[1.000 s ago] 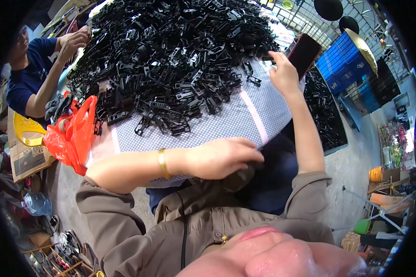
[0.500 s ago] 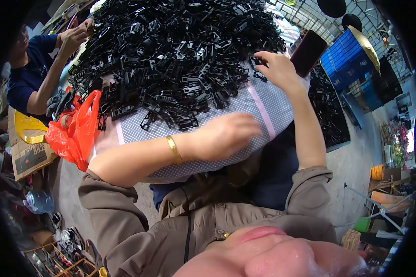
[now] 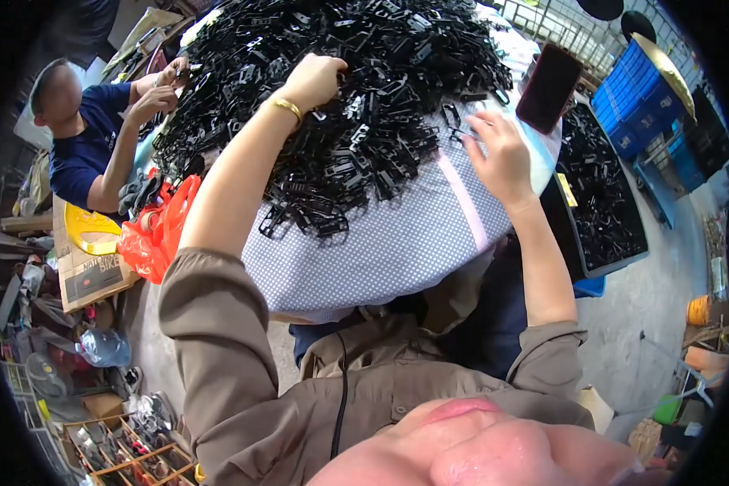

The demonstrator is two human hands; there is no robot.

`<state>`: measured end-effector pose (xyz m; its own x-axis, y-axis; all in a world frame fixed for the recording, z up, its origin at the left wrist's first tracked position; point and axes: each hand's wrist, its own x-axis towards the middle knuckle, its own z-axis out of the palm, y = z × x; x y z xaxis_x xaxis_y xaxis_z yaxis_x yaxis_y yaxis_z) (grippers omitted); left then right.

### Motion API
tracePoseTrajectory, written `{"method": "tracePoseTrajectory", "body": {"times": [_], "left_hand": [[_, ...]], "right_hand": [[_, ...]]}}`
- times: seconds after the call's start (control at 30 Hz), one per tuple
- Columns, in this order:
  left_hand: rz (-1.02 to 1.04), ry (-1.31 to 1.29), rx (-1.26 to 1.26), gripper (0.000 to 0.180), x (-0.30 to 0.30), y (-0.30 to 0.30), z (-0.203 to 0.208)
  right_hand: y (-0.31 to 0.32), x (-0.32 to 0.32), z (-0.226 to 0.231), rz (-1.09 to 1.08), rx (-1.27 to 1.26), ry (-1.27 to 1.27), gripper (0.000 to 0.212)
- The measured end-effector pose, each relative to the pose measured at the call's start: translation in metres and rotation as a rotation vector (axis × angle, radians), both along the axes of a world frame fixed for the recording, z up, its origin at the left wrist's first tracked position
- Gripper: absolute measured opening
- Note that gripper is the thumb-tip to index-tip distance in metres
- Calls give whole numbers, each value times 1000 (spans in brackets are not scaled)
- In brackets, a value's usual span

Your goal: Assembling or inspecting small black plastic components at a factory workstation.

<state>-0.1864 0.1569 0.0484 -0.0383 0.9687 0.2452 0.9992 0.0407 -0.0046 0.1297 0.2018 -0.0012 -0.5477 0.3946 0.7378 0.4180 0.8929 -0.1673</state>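
Note:
A large heap of small black plastic pieces (image 3: 373,105), with slotted, clip-like shapes, covers the table. My left hand (image 3: 312,81) reaches over the heap's middle, a gold bracelet (image 3: 287,109) at its wrist. Its fingers curl down among the pieces; what they grip is too hidden to make out. At the heap's right edge, my right hand (image 3: 500,158) hovers over the cloth with fingers bent and apart. Just past its fingertips lie a few loose black pieces (image 3: 452,117). A dotted cloth (image 3: 356,267) with pink stripes shows at the near side.
A dark-screened phone (image 3: 549,87) stands right of my right hand. Beyond the table's right edge is a black bin (image 3: 599,186) of similar pieces, with blue crates (image 3: 636,101) behind. A red plastic bag (image 3: 158,235) hangs at the left, near a co-worker (image 3: 97,146) handling something small.
My left hand has swung from the near cloth up and away onto the heap. My right hand has drawn slightly back from the loose pieces, its fingers wider apart.

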Motion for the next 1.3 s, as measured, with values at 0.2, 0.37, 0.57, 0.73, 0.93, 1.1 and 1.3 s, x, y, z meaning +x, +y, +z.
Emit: {"method": "tracePoseTrajectory", "body": {"times": [0.2,0.37,0.57,0.73,0.93,1.1,1.3], "left_hand": [[-58,-157,-159,53,-10,25,-5],[-141,-80,-359,32,-19,12,8],[-58,122,-126,22,-12,-11,20],[3,187,163,24,11,-45,32],[-32,-1390,97,33,80,-85,19],[-3,-2065,-227,34,114,-105,-9],[-88,-2212,-315,34,126,-105,-24]], "right_hand": [[9,5,-7,93,-52,-46,21],[6,7,-8,111,-71,-65,20],[-9,7,-4,117,-67,-99,30],[-16,5,-4,192,-113,-69,36],[-28,11,9,329,-581,107,40],[-48,5,24,626,-1209,416,22],[-68,-2,19,666,-940,396,17]]}}
